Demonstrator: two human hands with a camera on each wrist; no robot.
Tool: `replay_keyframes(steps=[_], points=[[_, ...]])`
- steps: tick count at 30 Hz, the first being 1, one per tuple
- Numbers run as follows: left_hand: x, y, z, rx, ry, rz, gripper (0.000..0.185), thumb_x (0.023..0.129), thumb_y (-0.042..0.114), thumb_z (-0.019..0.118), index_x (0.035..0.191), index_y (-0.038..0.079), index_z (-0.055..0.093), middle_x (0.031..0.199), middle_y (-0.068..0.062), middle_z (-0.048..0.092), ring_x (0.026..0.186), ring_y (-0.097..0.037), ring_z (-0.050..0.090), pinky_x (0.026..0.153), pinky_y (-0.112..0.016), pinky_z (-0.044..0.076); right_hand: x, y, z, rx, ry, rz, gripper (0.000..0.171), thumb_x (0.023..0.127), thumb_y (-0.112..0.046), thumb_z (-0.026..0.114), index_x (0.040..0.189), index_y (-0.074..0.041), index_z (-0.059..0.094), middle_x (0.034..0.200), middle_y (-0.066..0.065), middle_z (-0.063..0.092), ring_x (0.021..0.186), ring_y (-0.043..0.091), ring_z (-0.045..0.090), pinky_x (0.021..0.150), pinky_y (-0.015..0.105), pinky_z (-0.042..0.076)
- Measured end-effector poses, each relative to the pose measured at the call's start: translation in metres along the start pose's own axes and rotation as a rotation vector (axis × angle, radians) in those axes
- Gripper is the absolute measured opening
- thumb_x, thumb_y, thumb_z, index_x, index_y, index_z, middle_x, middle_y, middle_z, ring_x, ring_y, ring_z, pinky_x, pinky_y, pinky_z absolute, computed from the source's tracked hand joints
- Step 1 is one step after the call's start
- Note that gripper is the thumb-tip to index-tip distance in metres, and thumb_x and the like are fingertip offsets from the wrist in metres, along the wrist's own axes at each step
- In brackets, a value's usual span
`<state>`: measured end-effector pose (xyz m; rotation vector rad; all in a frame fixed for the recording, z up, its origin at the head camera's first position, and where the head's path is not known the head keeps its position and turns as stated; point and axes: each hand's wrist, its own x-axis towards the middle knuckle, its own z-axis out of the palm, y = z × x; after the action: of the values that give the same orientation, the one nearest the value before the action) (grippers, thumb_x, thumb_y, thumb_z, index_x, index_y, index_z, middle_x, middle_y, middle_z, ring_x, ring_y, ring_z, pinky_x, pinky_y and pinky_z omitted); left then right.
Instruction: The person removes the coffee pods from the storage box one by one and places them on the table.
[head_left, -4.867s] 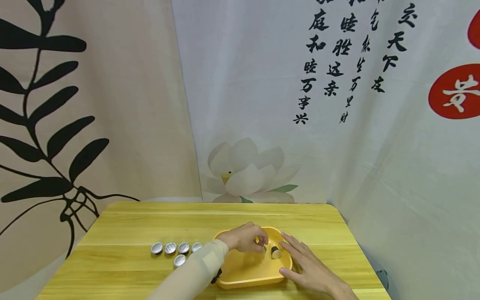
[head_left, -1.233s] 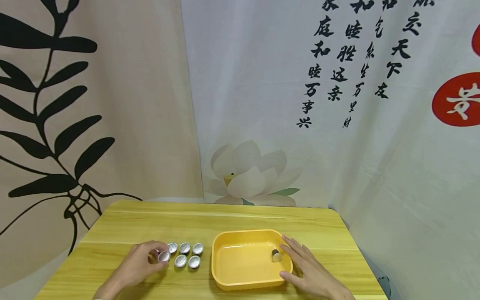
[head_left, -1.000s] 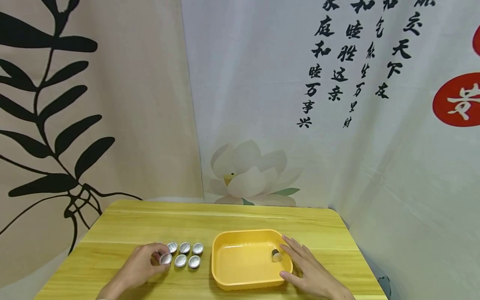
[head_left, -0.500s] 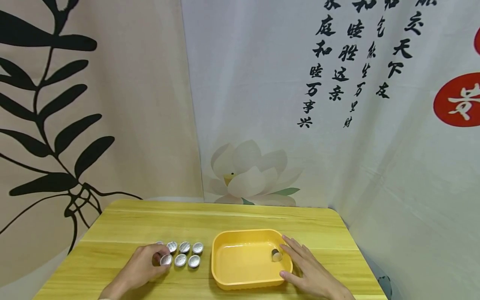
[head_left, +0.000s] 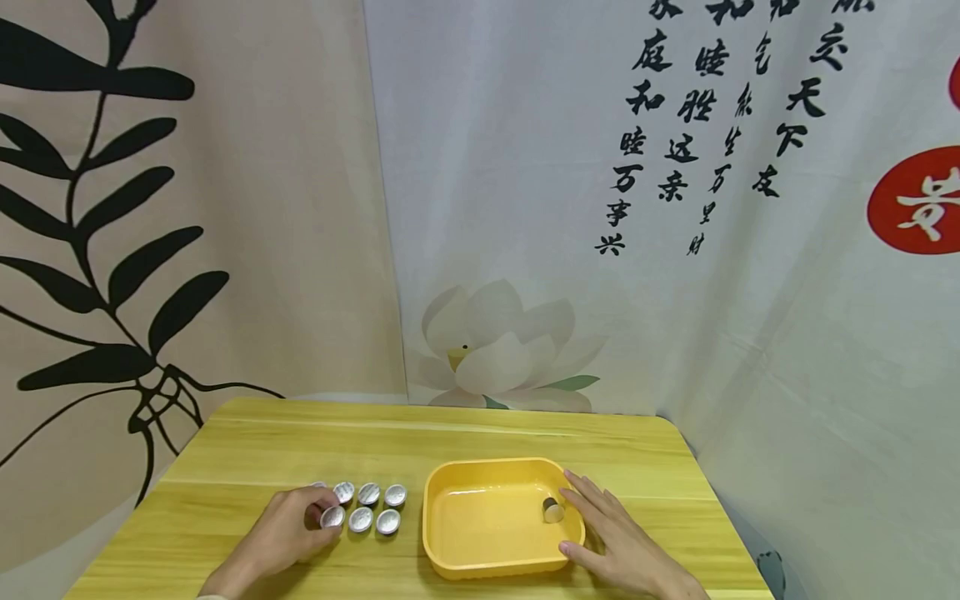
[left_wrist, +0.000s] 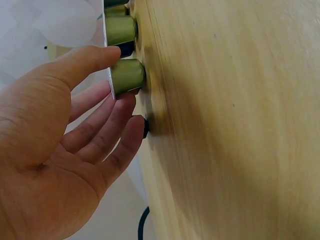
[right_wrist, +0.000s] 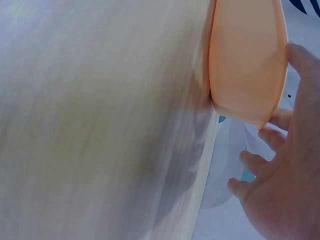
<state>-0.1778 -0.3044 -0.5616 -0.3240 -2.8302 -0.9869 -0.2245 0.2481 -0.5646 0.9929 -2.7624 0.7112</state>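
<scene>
My left hand (head_left: 281, 533) pinches a green cup (left_wrist: 127, 76) at the left end of the near row. My right hand (head_left: 611, 537) lies flat on the tray (head_left: 450, 567) rim, right next to the last cup (head_left: 552, 510) inside

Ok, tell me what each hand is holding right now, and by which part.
The left hand pinches a green foil-topped capsule by its side wall, thumb above, fingers below. The right hand holds nothing; it rests flat against the yellow tray.
</scene>
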Motion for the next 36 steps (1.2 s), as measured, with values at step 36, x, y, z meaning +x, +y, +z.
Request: replay_keyframes(steps=[36], points=[[-0.004,0.036,-0.04,0.0,-0.005,-0.084,0.056,0.093,0.048,0.093,0.136,0.015,0.078,0.131,-0.003,0.083,0.108,-0.022,0.078,0.083,-0.032,0.064,0.0,-0.001,-0.001,-0.009,0.004,0.006,0.072,0.108,-0.051,0.074,0.167,-0.013,0.055,0.184,0.008,0.039,0.163,0.047,0.045,0.123,0.079,0.04]])
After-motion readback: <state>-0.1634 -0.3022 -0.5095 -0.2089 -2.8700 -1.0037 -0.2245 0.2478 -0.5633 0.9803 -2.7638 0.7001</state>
